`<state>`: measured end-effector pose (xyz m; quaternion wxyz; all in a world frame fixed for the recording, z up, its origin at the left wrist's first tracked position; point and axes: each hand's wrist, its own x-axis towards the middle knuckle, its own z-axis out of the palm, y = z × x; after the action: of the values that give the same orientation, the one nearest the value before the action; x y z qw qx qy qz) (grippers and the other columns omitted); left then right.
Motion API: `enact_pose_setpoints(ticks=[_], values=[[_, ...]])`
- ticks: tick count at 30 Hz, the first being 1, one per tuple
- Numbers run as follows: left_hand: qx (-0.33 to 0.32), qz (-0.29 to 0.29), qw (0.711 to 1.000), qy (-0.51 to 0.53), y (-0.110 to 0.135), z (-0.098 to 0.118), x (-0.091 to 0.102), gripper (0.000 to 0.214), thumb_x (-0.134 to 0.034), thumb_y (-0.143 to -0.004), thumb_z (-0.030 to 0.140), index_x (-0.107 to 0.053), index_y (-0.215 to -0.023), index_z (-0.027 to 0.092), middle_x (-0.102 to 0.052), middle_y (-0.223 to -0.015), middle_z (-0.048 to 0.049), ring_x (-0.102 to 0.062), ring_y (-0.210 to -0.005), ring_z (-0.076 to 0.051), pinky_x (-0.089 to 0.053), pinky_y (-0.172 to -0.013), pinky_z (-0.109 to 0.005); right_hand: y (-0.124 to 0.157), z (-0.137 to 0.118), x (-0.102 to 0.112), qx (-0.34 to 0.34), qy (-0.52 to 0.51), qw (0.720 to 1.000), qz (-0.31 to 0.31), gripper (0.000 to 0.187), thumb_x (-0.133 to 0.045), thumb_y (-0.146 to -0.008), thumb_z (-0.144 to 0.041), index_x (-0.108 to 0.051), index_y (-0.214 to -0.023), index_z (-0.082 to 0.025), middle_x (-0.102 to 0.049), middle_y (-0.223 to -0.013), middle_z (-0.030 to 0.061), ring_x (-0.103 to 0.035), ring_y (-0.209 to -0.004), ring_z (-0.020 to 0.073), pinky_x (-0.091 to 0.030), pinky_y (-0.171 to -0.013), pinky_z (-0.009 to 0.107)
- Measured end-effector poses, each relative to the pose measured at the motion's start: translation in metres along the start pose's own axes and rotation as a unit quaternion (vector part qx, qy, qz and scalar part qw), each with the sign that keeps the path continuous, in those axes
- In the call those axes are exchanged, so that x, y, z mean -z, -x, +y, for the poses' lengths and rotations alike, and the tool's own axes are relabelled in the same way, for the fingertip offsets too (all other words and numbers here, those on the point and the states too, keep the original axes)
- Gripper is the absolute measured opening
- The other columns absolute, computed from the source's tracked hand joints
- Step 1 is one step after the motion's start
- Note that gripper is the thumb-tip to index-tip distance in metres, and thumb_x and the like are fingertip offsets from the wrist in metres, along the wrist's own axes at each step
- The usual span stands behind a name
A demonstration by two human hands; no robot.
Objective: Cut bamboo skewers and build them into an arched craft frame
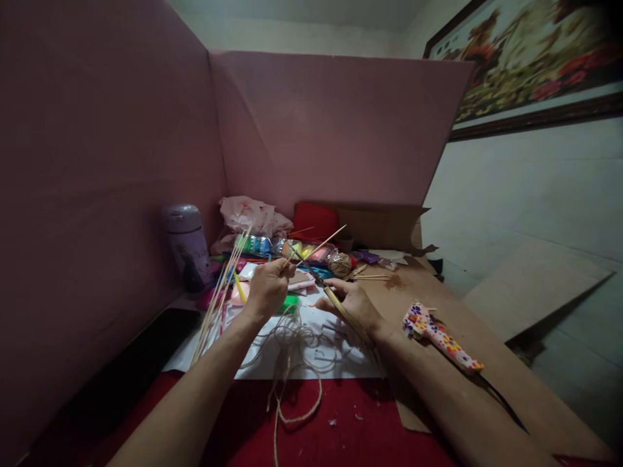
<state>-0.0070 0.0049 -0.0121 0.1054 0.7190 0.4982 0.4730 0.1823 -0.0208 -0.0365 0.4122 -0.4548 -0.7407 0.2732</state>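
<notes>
My left hand (268, 287) is closed around a thin wooden skewer (328, 240), which slants up to the right. My right hand (353, 303) grips scissors (335, 299) with long yellowish handles. Their dark blades cross the skewer just beyond my left fingertips; whether they touch it I cannot tell. Several more skewers (217, 301) lean beside my left wrist. Loose jute twine (304, 418) lies tangled on the white sheet (341, 366) below my hands and trails onto the red cloth (360, 447).
A lilac bottle (186, 250) stands at the left. Colourful clay packs (257, 244), a twine ball (339, 264) and a crumpled pink bag (256, 217) lie at the back. A flower-patterned glue gun (440, 334) rests on cardboard (428, 285) at the right. Pink panels (335, 130) enclose the back and left.
</notes>
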Motion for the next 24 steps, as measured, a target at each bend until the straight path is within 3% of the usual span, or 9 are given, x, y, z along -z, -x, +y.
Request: enact_pose_setpoints(ticks=[10, 15, 24], values=[[-0.033, 0.037, 0.995, -0.083, 0.0037, 0.0025, -0.0045, 0.024, -0.048, -0.081, 0.036, -0.056, -0.065, 0.019, -0.054, -0.056, -0.0004, -0.044, -0.053, -0.012, -0.027, -0.055, -0.024, 0.0006, 0.0002, 0.0030, 0.003, 0.015, 1.000, 0.006, 0.038, -0.066, -0.068, -0.050, -0.067, -0.087, -0.016, -0.055, -0.063, -0.0019, -0.047, -0.058, 0.0112, -0.034, -0.051, 0.021], [-0.004, 0.024, 0.999, -0.043, 0.0024, 0.0003, -0.0022, 0.029, -0.047, -0.080, 0.035, -0.050, -0.056, 0.018, -0.046, -0.050, 0.0021, -0.038, -0.050, -0.010, -0.025, -0.052, -0.023, 0.0002, -0.0040, 0.0012, 0.007, 0.027, 1.000, 0.000, 0.041, -0.066, -0.067, -0.051, -0.067, -0.088, -0.016, -0.054, -0.062, -0.0018, -0.044, -0.056, 0.0109, -0.033, -0.050, 0.021], [0.013, -0.014, 1.000, 0.011, -0.0001, -0.0003, -0.0007, 0.027, -0.045, -0.079, 0.032, -0.052, -0.057, 0.017, -0.047, -0.049, 0.0026, -0.041, -0.050, -0.010, -0.026, -0.051, -0.023, 0.0002, -0.0047, 0.0011, 0.017, 0.031, 0.999, 0.003, 0.037, -0.066, -0.067, -0.050, -0.067, -0.082, -0.016, -0.054, -0.061, -0.0012, -0.044, -0.056, 0.0113, -0.034, -0.050, 0.021]])
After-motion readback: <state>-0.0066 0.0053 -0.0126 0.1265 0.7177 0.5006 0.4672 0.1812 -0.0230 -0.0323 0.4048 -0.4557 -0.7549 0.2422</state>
